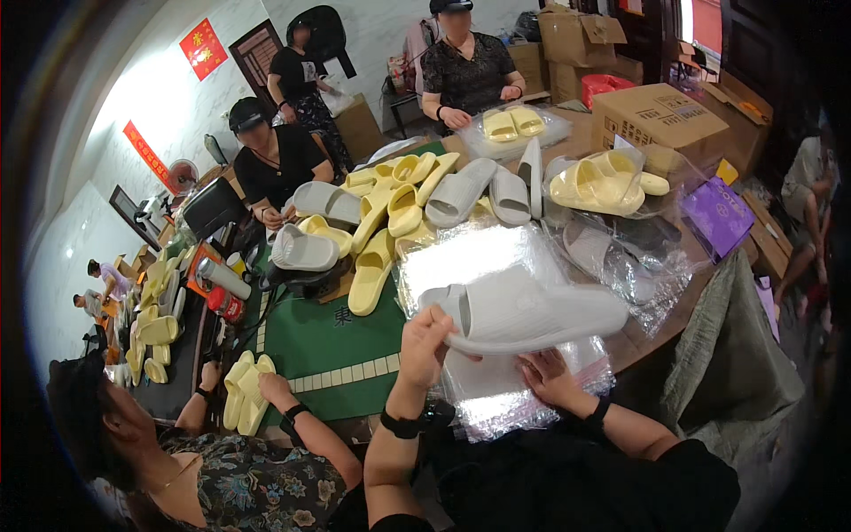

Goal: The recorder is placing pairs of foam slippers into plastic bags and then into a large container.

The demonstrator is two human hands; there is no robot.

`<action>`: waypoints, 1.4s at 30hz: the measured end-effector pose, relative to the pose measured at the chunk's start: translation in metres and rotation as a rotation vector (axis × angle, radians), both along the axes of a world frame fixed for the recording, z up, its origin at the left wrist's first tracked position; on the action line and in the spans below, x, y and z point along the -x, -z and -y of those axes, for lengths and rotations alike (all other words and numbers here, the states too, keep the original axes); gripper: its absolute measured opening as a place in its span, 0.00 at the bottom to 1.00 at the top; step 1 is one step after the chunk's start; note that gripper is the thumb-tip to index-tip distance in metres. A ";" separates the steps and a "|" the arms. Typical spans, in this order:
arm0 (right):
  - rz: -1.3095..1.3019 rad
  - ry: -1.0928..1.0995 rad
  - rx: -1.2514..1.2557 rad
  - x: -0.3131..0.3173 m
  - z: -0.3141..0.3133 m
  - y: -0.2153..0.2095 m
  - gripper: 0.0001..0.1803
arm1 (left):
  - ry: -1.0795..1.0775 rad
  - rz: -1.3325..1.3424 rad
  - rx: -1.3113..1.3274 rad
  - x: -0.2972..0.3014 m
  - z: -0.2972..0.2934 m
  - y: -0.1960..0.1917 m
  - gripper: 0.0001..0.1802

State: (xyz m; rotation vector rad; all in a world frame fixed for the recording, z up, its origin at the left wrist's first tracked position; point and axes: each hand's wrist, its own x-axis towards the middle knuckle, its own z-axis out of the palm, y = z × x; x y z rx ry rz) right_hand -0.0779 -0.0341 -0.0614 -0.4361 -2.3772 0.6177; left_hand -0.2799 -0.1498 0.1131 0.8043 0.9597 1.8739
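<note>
My left hand (pixel 425 344) is closed on the heel end of a pale grey slipper (pixel 541 324), maybe a stacked pair; motion blurs it. The slipper hovers level over a stack of clear plastic bags (pixel 483 390), its toe pointing right. On those bags, just below the slipper, rests my right hand (pixel 551 379) with its fingers spread; the slipper partly hides them. Beyond the bags lies a heap of loose yellow slippers (pixel 370 279) and grey slippers (pixel 459 195). To its right are bagged yellow slippers (pixel 603 183) and a bagged grey slipper (pixel 603 253).
A co-worker at my left handles yellow slippers (pixel 245 395) on the green mat (pixel 310 341). Others work across the table. A cardboard box (pixel 660 120), a purple package (pixel 718 215) and a grey-green sack (pixel 736 355) stand at the right; a flask (pixel 223 277) is at the left.
</note>
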 end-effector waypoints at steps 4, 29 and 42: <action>0.025 0.009 0.133 -0.003 -0.002 0.016 0.17 | -0.019 -0.226 0.229 0.010 0.029 0.034 0.10; 0.516 -0.445 -0.085 0.055 -0.082 -0.114 0.34 | -0.186 -0.142 0.537 -0.008 0.074 0.104 0.21; 0.371 -0.683 0.278 0.105 -0.084 -0.058 0.19 | -0.330 -0.029 0.447 -0.031 0.064 0.112 0.29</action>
